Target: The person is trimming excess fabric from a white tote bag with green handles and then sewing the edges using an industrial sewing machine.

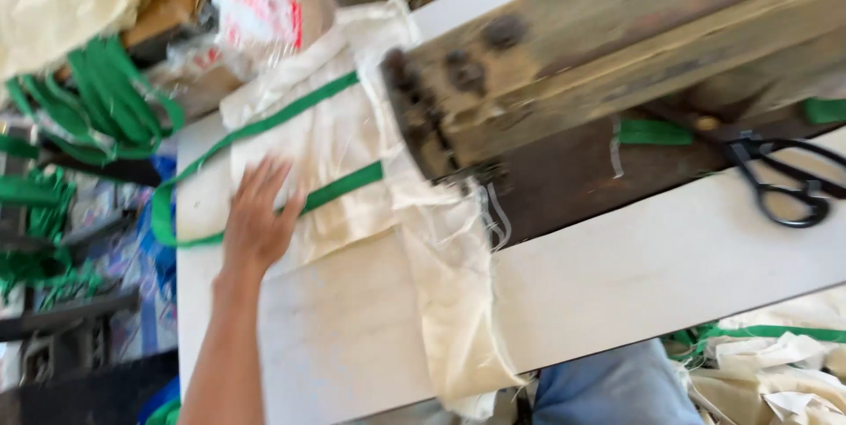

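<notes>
The cream cloth bag with green webbing handles (339, 147) lies flat on the white wooden table (634, 275) under the left hand (257, 218), whose fingers spread open, pressing it, gripping nothing. Black scissors (780, 178) rest well apart.

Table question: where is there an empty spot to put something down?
The white table is bare between the cream cloth bag and the black scissors, along the near edge. A smaller bare patch lies below the left hand. Around the green strap and wooden beam it is crowded.
</notes>
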